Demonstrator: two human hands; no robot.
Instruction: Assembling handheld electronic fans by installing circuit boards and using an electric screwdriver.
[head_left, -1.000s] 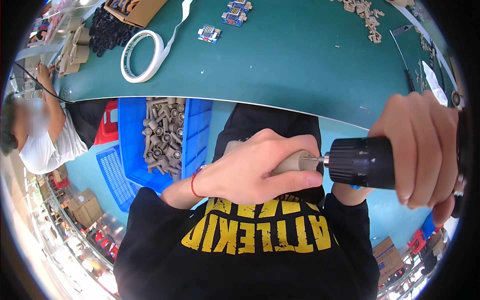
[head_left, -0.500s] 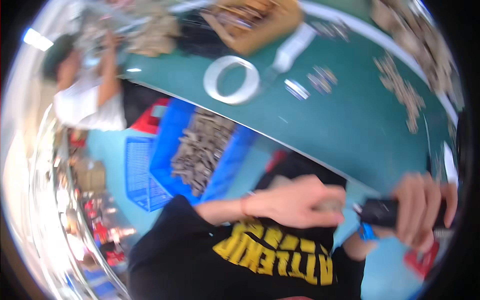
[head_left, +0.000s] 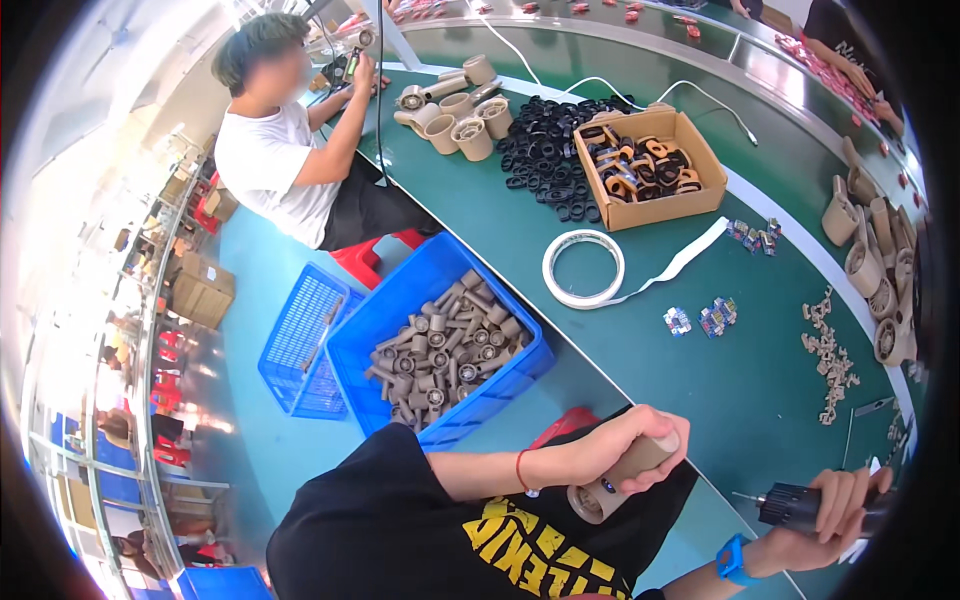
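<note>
From my distant seat I look down through the head camera, and closest to me is the black shirt (head_left: 350, 520) with yellow print, its front filling the lower part of the view. Just past it, the left hand (head_left: 625, 450) is grasping a beige housing (head_left: 597, 502) with fingers wrapped around the handle. This housing is above the lap, tilted, its round end toward the lower left. A red string bracelet (head_left: 522, 472) is on that wrist. The right hand (head_left: 845, 505) is closed around a black screwdriver (head_left: 785, 508), whose thin bit points to the left and is apart from the housing (I check this gap with care). A blue wristband (head_left: 735, 560) sits on the right wrist.

To the left, beside the desk (head_left: 730, 400), there is a blue crate (head_left: 540, 365) with many beige parts (head_left: 440, 350) inside, and next to it a blue basket (head_left: 285, 345) with perforated walls. On the desk I find small circuit boards (head_left: 717, 317), a roll of white tape (head_left: 551, 277) with its strip pulled out, and small beige pieces (head_left: 828, 360) at the right. Farther, a cardboard box (head_left: 665, 208) holds black and orange rings, near a heap of black rings (head_left: 545, 150) and some beige shells (head_left: 473, 140). Farther back on the left sits a co-worker (head_left: 270, 150) in white.
</note>
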